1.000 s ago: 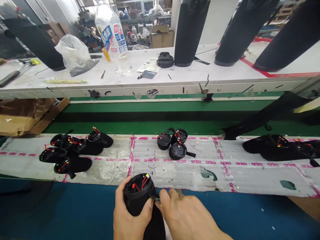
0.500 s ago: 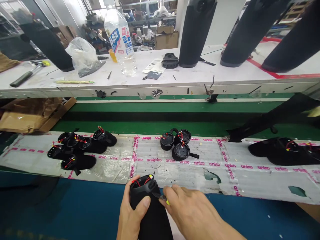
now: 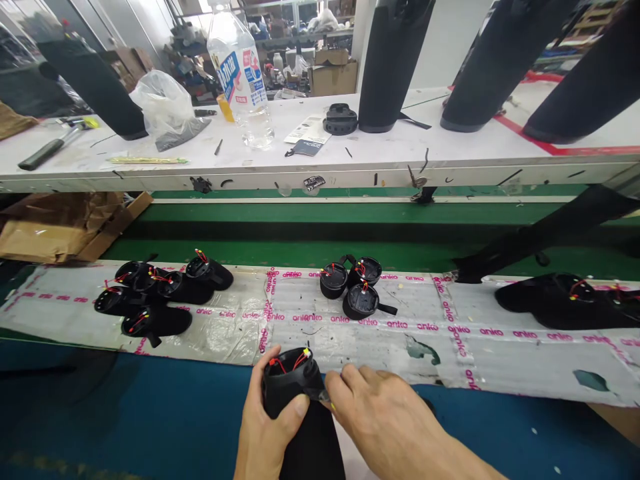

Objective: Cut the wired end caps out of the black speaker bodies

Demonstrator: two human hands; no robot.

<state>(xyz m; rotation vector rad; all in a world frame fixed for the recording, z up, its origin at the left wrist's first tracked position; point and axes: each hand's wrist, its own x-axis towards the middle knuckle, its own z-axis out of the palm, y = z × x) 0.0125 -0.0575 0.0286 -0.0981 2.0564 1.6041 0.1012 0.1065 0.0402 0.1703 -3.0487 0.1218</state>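
My left hand point(image 3: 270, 423) is closed around the upper part of a black fabric-covered tube point(image 3: 313, 443) with a plastic rim. Red wires with small red and yellowish connectors point(image 3: 300, 359) stick out of its open end. The tube leans away from me, its lower part running out of the frame. My right hand point(image 3: 383, 417) pinches a small knife point(image 3: 321, 395) with a dark blade and a bit of yellow showing. Its blade lies against the tube's side, just below the rim, near my left thumb. Most of the knife's handle is hidden in my right fingers.
Several wired black tubes point(image 3: 175, 323) lie on the taped plastic-covered strip point(image 3: 295, 340) at left. Three short black round housings point(image 3: 361, 301) stand mid-strip; more tubes lie right. The white shelf point(image 3: 200, 160) holds a bottle point(image 3: 243, 87), plastic bag point(image 3: 165, 107) and tall black tubes point(image 3: 390, 73).
The tube and my left hand have shifted slightly right. My right hand has turned a little, and the knife lies flatter against the tube below the rim.
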